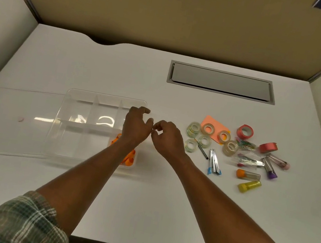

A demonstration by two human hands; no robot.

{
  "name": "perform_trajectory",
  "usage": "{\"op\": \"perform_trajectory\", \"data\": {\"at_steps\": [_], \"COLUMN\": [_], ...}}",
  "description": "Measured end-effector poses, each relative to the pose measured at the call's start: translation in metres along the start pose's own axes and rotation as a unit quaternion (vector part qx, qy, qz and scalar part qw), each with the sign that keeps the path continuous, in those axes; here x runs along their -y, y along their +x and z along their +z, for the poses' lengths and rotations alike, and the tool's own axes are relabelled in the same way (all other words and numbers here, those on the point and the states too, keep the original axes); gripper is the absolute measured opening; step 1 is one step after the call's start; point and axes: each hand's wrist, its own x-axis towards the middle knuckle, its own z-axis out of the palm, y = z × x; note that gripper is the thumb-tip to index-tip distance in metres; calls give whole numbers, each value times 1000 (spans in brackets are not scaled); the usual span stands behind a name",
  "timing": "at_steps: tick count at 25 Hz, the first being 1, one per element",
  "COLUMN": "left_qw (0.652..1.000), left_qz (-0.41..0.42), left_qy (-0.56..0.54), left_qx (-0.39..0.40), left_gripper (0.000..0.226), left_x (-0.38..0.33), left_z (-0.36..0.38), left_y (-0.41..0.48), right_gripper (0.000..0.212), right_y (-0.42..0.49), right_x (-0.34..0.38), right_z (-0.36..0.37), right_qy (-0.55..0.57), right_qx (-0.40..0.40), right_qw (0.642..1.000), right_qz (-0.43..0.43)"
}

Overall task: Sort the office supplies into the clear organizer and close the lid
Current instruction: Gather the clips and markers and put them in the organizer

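Two hands meet just past the right end of the clear organizer (103, 98), which sits on the white desk (140, 203) with its long axis running left to right and its open top facing up. Its lid (9, 122) lies flat on the desk at its left end, slightly overlapped by it.

The left hand (136, 126) hangs over the organizer's right-hand compartments with fingers loosely curled. The right hand (168, 138) is just beside it, outside the wall, thumb and forefinger drawn close together. Whether either hand holds anything cannot be told.

Orange pieces (130, 158) lie in the near right compartment, partly hidden under the left forearm.

Well to the right of both hands the loose supplies are scattered:
- clear tape rolls (193, 128), two on an orange note (208, 120)
- red tape rolls (245, 131)
- coloured paper clips (245, 145)
- a small stapler (213, 161)
- capped tubes (249, 186)

Farther back, a grey hatch (221, 81) is set into the desk.
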Motion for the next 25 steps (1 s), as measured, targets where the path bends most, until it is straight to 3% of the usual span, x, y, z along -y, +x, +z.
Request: {"op": "perform_trajectory", "data": {"at_steps": [3,10,16,20,25], "left_qw": [999,988,948,929,941], "left_qz": [52,74,137,144,118], "left_qy": [-10,17,159,243,243], "left_qx": [9,134,240,239,201], "left_gripper": [30,33,50,45,33], "left_x": [-30,-71,-87,-89,-92], "left_z": [34,123,184,206,221], "left_y": [-19,-72,-104,-109,-111], "right_gripper": [21,19,20,30,38], "right_y": [-22,-69,-92,-87,-73], "right_x": [-36,-135,-198,-231,-259], "right_z": [-29,-91,-126,-158,-183], "right_qy": [-19,-102,-114,-141,-235], "right_qx": [-13,-53,-88,-116,-54], "right_qw": [1000,986,976,961,951], "right_qz": [7,124,166,208,194]}}
